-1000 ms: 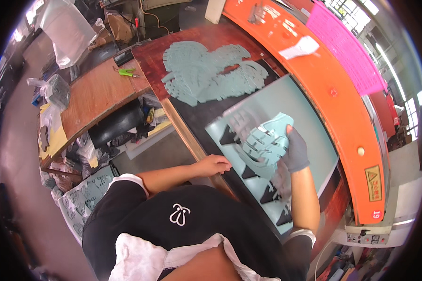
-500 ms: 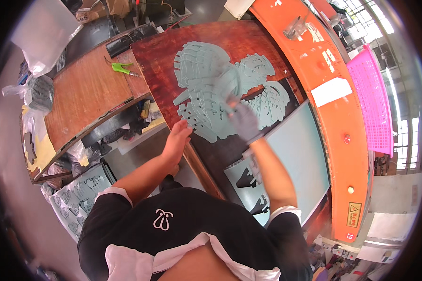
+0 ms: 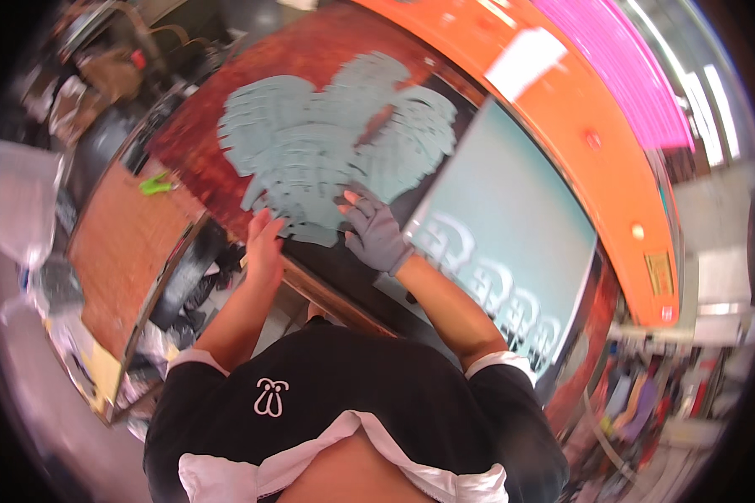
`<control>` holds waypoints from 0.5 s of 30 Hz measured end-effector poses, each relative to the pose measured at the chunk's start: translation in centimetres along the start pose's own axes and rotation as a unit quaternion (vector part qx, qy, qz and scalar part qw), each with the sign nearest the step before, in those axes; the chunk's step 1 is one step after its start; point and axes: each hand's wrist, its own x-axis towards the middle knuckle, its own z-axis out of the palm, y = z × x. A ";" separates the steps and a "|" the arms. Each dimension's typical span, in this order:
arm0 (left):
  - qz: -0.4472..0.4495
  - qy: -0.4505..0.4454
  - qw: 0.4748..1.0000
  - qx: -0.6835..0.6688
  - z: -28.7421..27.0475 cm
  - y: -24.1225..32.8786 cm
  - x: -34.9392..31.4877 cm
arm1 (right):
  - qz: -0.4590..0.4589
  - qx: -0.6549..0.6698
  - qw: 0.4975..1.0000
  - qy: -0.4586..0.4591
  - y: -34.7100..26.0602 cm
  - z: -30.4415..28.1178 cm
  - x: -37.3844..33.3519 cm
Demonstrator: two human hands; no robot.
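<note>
Overlapping stacks of thin grey-green cut pieces point(image 3: 302, 159) with notched edges lie fanned out on a reddish-brown board point(image 3: 193, 126). At the near left edge of the pile is my left hand point(image 3: 264, 251), bare, with its fingers stretched out and nothing visible in them. My right hand point(image 3: 377, 235) wears a grey glove with bare fingertips. Its fingers are spread at the near edge of the pile, and I cannot tell whether they touch the pieces. To the right of that hand lies a pale blue-green sheet point(image 3: 512, 193) with a row of curved shapes along its near side.
A long orange machine beam point(image 3: 579, 134) curves past the far right side, with a pink plastic basket point(image 3: 621, 67) beyond it. At left stands a wooden table point(image 3: 126, 243) carrying a green air gun point(image 3: 154, 184). Plastic bags point(image 3: 25, 201) hang at far left.
The view has turned, so the board and orange beam appear shifted. My right hand has come back from over the pile to its near edge. The left hand stays beside the pile.
</note>
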 end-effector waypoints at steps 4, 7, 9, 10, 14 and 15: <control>0.247 -0.156 0.922 0.255 1.1 -2.5 -2.5 | 0.170 -0.092 0.967 0.167 1.5 -5.8 -10.4; 0.173 -0.351 0.868 0.307 4.4 -5.5 -3.3 | 0.366 -0.098 0.880 0.286 1.9 -11.2 -21.3; 0.150 -0.381 0.845 0.343 6.6 -7.3 -3.7 | 0.498 -0.127 0.795 0.321 1.1 -14.6 -29.1; 0.110 -0.386 0.848 0.347 7.6 -8.0 -3.9 | 0.553 -0.182 0.747 0.321 0.7 -16.1 -32.8; 0.019 -0.327 0.874 0.359 9.1 -9.9 -4.7 | 0.734 -0.286 0.549 0.281 -1.4 -19.0 -45.6; 0.078 -0.321 0.862 0.383 9.4 -10.3 -4.9 | 0.739 -0.256 0.545 0.302 -1.7 -18.9 -47.8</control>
